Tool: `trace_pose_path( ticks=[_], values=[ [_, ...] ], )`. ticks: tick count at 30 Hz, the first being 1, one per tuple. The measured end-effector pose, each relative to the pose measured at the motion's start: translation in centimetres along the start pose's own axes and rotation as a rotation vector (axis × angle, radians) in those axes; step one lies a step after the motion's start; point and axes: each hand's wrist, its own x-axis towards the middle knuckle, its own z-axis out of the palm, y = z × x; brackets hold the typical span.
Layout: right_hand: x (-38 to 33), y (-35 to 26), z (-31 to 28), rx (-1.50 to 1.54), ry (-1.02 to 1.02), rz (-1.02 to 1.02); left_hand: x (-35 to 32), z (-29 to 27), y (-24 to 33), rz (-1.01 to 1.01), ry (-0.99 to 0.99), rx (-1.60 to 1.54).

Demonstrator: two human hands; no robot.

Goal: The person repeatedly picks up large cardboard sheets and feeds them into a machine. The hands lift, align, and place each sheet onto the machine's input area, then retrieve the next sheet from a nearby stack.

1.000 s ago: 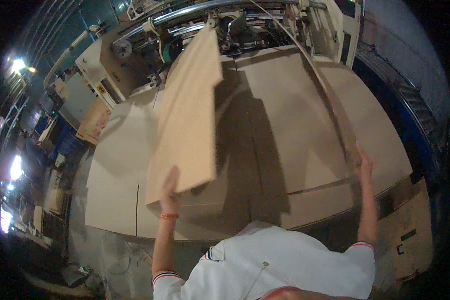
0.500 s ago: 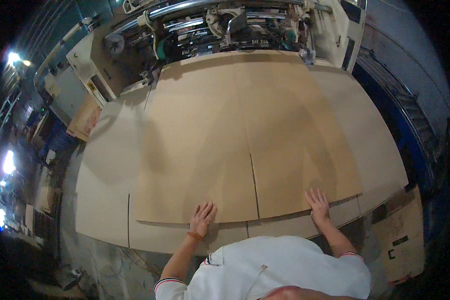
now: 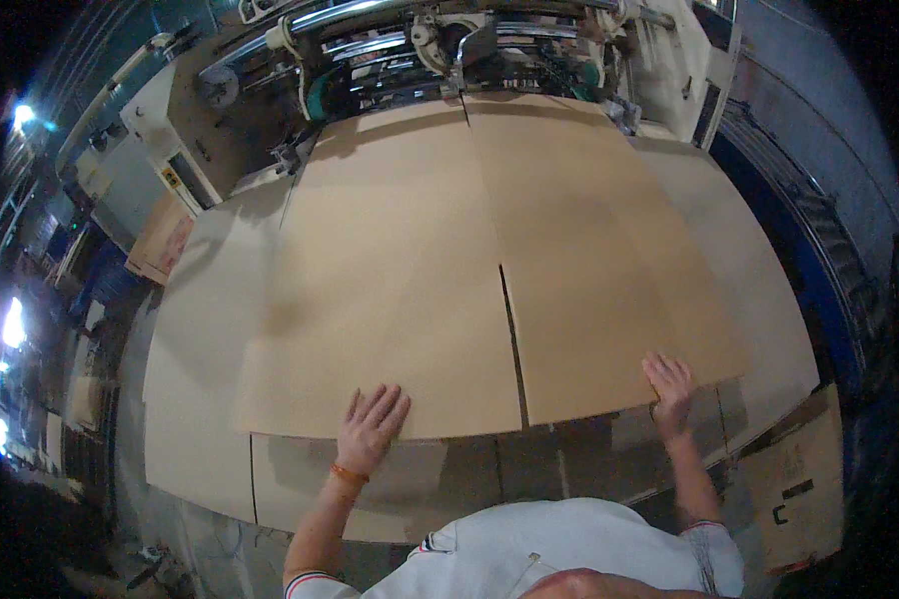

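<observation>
Flat now, left hand (image 3: pixel 372 429) and right hand (image 3: pixel 669 384) released, palms on cardboard sheet (image 3: pixel 420 270)

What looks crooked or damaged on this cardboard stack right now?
Nothing looks damaged. The top cardboard sheet lies flat under the left hand and right hand, but sits offset from the sheets beneath, whose edges stick out.

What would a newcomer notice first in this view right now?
A large tan cardboard sheet fills the middle, lying flat on a stack. Both hands press flat on its near edge, the left hand and the right hand. Behind its far edge stands a machine with metal rollers.
</observation>
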Motion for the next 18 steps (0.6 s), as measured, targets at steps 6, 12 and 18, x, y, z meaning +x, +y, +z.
trace_pose_path(
  ticks=[6,12,18],
  values=[
    [6.6,4.4,7.6,-0.004,0.089,0.003,8.0,5.6,-5.3,0.084,0.051,0.023],
    [3.7,6.2,12.5,-0.102,-0.269,0.076,5.2,13.8,-6.0,0.049,-0.064,-0.025],
    [-0.1,7.2,12.5,-0.072,-0.246,0.151,0.6,13.3,-11.5,-0.178,-0.079,0.143]
  ],
)
